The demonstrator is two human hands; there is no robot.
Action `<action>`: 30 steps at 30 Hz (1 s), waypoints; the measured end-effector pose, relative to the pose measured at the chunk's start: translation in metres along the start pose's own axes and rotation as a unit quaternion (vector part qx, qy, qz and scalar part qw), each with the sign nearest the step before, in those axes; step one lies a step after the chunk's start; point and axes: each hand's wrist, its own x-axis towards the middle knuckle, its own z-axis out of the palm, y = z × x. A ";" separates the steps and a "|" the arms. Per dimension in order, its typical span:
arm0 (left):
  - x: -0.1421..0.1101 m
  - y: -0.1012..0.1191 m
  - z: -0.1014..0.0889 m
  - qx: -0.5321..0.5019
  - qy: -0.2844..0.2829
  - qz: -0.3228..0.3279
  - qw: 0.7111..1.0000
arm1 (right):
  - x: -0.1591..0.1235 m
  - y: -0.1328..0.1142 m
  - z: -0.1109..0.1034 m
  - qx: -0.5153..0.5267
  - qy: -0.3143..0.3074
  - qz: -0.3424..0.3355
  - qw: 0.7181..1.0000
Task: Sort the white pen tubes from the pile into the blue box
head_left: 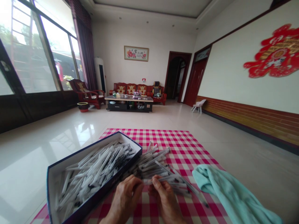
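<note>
My left hand [126, 196] and my right hand [165, 196] face each other low in the middle, both with fingers pinched. Between their fingertips runs a pale, translucent pen [147, 181], lying roughly level; the fingers cover its ends. Just beyond my hands, a loose heap of similar pens [153, 161], some with black ends, lies on the pink-and-white checked tablecloth [184, 144]. To the left stands an open cardboard box [52, 186] with a dark blue outside and white inside, filled with many more clear and white pens [100, 171].
A mint-green cloth [230, 189] lies crumpled on the right side of the tablecloth. Farther off across the tiled floor are a low coffee table [129, 99], a wooden sofa [148, 90], an armchair [90, 95], a small pink-and-white chair [199, 105] and a plant pot [83, 107].
</note>
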 end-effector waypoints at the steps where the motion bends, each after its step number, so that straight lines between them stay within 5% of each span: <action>1: 0.002 0.000 -0.006 -0.007 -0.002 -0.010 1.000 | 0.000 -0.001 0.000 0.018 0.013 0.006 1.000; 9: 0.016 -0.019 -0.070 0.026 0.042 -0.109 0.993 | 0.008 -0.003 -0.005 0.111 0.061 -0.006 0.992; 14: 0.014 -0.040 -0.092 0.159 0.198 -0.213 0.943 | 0.006 -0.001 -0.004 0.069 0.030 -0.015 0.997; 17: 0.013 -0.048 -0.093 0.263 0.236 -0.257 0.900 | 0.000 0.001 -0.001 -0.017 -0.010 -0.022 1.000; 22: 0.016 -0.046 -0.087 0.295 0.207 -0.285 0.888 | -0.008 -0.002 0.007 -0.146 -0.078 -0.034 0.986; 27: 0.019 -0.028 -0.075 0.203 0.233 -0.189 0.932 | -0.010 -0.002 0.010 -0.197 -0.121 -0.064 0.971; 30: 0.017 -0.014 -0.058 0.044 0.179 -0.142 0.972 | -0.010 0.001 0.008 -0.230 -0.152 -0.056 0.960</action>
